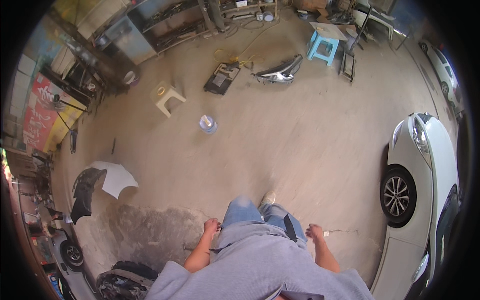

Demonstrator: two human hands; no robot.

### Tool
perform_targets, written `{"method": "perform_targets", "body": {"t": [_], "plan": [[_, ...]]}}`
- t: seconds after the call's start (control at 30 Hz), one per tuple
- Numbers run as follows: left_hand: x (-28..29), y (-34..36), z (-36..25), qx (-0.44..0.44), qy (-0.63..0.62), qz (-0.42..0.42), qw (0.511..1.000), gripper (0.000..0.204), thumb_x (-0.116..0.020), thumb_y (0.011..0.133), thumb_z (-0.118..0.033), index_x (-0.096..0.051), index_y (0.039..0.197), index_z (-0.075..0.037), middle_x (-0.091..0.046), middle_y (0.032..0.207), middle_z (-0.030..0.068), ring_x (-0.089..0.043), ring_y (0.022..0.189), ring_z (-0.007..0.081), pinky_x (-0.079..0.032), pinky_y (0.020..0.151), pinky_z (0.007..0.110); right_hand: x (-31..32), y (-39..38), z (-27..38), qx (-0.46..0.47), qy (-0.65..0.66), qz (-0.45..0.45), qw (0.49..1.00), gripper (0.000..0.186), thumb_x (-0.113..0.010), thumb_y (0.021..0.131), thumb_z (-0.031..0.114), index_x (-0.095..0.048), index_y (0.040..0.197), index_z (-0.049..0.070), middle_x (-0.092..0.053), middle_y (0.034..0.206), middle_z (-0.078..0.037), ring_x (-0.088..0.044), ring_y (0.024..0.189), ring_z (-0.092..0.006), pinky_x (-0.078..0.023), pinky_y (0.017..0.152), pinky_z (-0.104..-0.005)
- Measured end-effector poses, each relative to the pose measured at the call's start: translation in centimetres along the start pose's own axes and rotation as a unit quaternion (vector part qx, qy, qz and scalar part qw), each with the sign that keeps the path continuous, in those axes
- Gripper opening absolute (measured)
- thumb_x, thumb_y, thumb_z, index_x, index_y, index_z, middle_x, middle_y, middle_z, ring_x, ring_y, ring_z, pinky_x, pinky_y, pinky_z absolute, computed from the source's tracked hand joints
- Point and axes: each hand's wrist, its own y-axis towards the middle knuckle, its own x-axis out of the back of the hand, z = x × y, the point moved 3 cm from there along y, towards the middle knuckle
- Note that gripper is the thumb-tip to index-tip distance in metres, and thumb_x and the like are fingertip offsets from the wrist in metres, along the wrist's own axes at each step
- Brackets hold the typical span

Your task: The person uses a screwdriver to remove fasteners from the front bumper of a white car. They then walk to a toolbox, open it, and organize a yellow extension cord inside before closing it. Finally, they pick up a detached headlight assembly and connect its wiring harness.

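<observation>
Head camera looks down at me standing on a dusty concrete floor (280, 150) in a car workshop.

Far out at 9 o'clock, a black car bumper (84, 192) lies flat with a white curved car panel (117, 179) just beside it. Down at 7 o'clock is a pile of black car parts (125, 277).

My left hand (211, 226) hangs by my hip. Its fingers are curled in loosely and hold nothing. It touches the edge of my grey soft shirt (255, 260), or very nearly. My blue jeans (242, 210) are right between my two hands, and one pale shoe (268, 198) pokes out in front at 12 o'clock.

Farther off at 11 o'clock stand a cream plastic stool (167, 96) and a clear round water jug with a blue top (208, 123). At 12 o'clock a shiny car headlight (280, 74) lies on the ground, and a light blue plastic stool (322, 46) is at 1 o'clock.

My right hand (315, 231) hangs at my other side, fingers bent a little, holding nothing.

At 3 o'clock a white car (430, 165) is parked, well apart from me.

I think I am mid-step, just walking with empty hands. Going forward means watching my feet, so I do not bump the jug.
</observation>
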Motion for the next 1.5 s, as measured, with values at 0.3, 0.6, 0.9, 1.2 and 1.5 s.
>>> {"method": "perform_targets", "body": {"t": [0.3,0.6,0.9,1.2,1.5], "plan": [[-14.1,5.6,-24.6,-0.088,-0.011,0.042,0.995,0.032,-0.055,0.104,-0.027,-0.069,0.123,-0.005,-0.075,0.093,0.0107,-0.07,0.075,0.018,-0.056,0.062,0.033,1.5,9.5,32.7,0.119,-0.008,-0.012,0.993,0.039,-0.056,0.1,0.022,-0.062,0.131,0.0,-0.072,0.1,-0.017,-0.071,0.076,-0.0245,-0.058,0.063,-0.0349],[-24.5,19.0,-43.1,0.033,0.175,0.109,0.978,0.028,-0.05,0.1,-0.024,-0.07,0.104,-0.004,-0.074,0.089,0.0121,-0.07,0.069,0.0233,-0.054,0.056,0.039,1.3,16.8,43.0,-0.062,-0.013,-0.013,0.998,0.038,-0.059,0.099,0.019,-0.062,0.131,-0.001,-0.071,0.103,-0.02,-0.071,0.079,-0.028,-0.058,0.064,-0.0377],[-34.0,16.8,-84.8,-0.203,-0.071,0.065,0.974,0.035,-0.055,0.108,-0.03,-0.066,0.129,-0.004,-0.076,0.102,0.0099,-0.072,0.081,0.0161,-0.059,0.071,0.031,1.7,24.0,69.0,-0.041,-0.1,-0.028,0.994,0.039,-0.059,0.1,0.023,-0.064,0.129,-0.002,-0.072,0.101,-0.02,-0.071,0.078,-0.027,-0.059,0.065,-0.037],[-42.5,15.5,-92.5,-0.17,-0.164,0.038,0.971,0.035,-0.055,0.108,-0.026,-0.065,0.132,-0.003,-0.075,0.107,0.0102,-0.071,0.091,0.0146,-0.057,0.08,0.028,-2.9,43.3,97.4,0.087,-0.217,0.033,0.972,0.032,-0.056,0.101,0.024,-0.067,0.122,0.005,-0.068,0.087,-0.011,-0.066,0.065,-0.0191,-0.055,0.056,-0.0326],[-39.1,22.2,-91.5,-0.196,-0.189,0.014,0.962,0.03,-0.059,0.105,-0.021,-0.068,0.125,0.0,-0.076,0.097,0.0107,-0.072,0.082,0.0138,-0.059,0.075,0.028,-17.8,38.5,114.1,0.192,-0.256,0.06,0.946,0.035,-0.058,0.103,0.026,-0.066,0.123,0.0,-0.069,0.087,-0.011,-0.065,0.065,-0.017,-0.053,0.057,-0.0282]]}}
